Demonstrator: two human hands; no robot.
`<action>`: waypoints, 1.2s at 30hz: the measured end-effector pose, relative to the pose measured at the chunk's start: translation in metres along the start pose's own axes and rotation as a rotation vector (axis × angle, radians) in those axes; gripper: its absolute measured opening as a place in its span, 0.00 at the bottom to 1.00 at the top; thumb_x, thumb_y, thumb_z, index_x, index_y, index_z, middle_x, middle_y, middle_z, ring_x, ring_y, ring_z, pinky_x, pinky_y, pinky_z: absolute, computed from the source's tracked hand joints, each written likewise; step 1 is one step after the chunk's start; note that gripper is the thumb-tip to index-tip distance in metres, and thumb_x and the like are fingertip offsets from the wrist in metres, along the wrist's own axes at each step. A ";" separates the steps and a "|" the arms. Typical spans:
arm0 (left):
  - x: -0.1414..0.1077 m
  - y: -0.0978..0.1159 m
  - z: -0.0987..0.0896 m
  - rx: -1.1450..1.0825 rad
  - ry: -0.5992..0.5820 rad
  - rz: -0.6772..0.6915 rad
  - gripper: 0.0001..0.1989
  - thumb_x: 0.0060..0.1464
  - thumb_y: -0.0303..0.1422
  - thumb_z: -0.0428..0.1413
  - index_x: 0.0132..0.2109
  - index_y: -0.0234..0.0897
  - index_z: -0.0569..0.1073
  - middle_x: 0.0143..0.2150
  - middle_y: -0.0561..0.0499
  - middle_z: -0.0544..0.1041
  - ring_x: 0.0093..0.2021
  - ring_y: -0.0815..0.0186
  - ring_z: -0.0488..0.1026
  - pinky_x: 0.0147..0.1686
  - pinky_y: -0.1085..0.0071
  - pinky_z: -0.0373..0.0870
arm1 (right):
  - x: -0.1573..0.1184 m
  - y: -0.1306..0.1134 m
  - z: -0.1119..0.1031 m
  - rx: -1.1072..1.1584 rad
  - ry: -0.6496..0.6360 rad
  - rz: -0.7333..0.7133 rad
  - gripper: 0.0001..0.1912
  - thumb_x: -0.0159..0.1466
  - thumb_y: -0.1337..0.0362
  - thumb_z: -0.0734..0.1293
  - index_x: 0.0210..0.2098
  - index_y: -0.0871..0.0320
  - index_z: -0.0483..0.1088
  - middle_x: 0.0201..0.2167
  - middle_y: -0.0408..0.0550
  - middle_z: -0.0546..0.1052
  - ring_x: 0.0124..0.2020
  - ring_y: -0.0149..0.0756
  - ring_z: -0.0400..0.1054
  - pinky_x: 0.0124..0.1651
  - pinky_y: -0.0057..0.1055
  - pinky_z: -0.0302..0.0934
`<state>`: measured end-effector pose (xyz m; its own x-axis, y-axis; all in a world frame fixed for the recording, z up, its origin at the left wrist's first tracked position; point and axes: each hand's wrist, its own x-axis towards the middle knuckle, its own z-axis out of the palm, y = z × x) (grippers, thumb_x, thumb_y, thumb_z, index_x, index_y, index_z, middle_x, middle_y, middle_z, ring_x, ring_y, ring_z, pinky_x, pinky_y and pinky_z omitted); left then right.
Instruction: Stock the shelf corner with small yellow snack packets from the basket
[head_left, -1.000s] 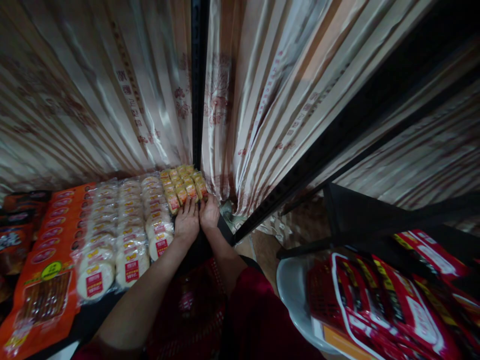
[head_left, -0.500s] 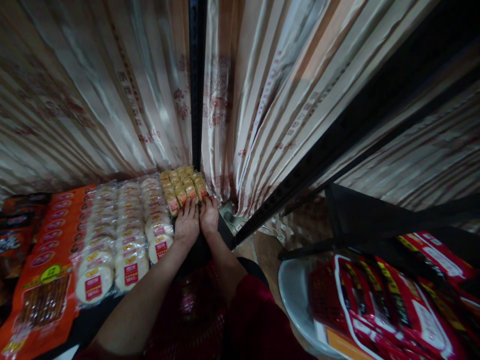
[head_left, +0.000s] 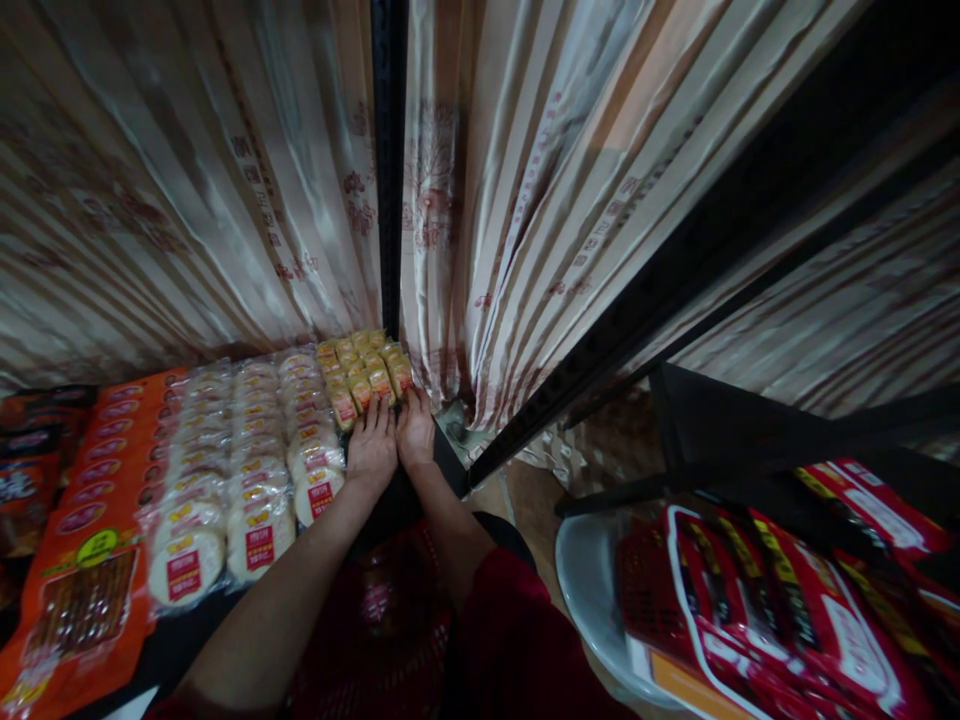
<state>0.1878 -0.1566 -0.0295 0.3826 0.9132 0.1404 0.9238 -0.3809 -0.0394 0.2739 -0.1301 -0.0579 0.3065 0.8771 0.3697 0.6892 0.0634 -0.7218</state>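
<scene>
Small yellow snack packets [head_left: 361,366] stand in tight rows at the back corner of a dark shelf [head_left: 442,465]. My left hand [head_left: 373,447] rests its outstretched fingertips against the front of these packets. Close beside it, my right hand [head_left: 417,430] touches the front packet at the right end, its fingers also extended. Neither hand is wrapped round a packet. Left of the yellow rows lie overlapping rows of round white rice crackers [head_left: 259,535] in clear wrappers with red labels.
Orange snack bags [head_left: 90,570] lie farther left. A red basket [head_left: 375,650] is below my arms. Black metal posts [head_left: 390,170] stand before a striped curtain [head_left: 300,200]. At right, a grey stool [head_left: 589,590] bears red packages [head_left: 817,600].
Both hands stay at the front of the yellow packets, almost unmoved. The whole view has shifted very slightly.
</scene>
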 end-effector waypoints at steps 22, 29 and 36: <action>0.001 0.004 0.002 -0.014 0.013 -0.049 0.22 0.57 0.24 0.39 0.57 0.28 0.64 0.65 0.39 0.54 0.65 0.54 0.48 0.54 0.57 0.59 | 0.004 0.010 0.006 0.075 0.017 -0.030 0.25 0.56 0.75 0.54 0.52 0.63 0.64 0.53 0.55 0.68 0.56 0.36 0.60 0.58 0.35 0.56; 0.001 0.005 0.000 -0.001 0.019 -0.041 0.22 0.57 0.24 0.40 0.56 0.27 0.65 0.65 0.39 0.54 0.65 0.52 0.49 0.54 0.56 0.59 | 0.006 0.011 0.006 0.107 -0.012 -0.015 0.24 0.56 0.75 0.53 0.51 0.65 0.66 0.52 0.55 0.70 0.55 0.36 0.62 0.57 0.33 0.57; 0.000 0.005 0.002 -0.027 0.042 -0.052 0.22 0.57 0.23 0.39 0.57 0.29 0.64 0.66 0.40 0.51 0.66 0.56 0.46 0.55 0.56 0.58 | 0.004 0.012 0.007 0.077 -0.013 0.020 0.25 0.56 0.75 0.55 0.52 0.62 0.66 0.56 0.54 0.65 0.58 0.38 0.57 0.61 0.36 0.52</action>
<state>0.1925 -0.1581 -0.0321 0.3329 0.9251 0.1827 0.9412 -0.3378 -0.0047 0.2793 -0.1223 -0.0691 0.3109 0.8844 0.3480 0.6303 0.0822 -0.7720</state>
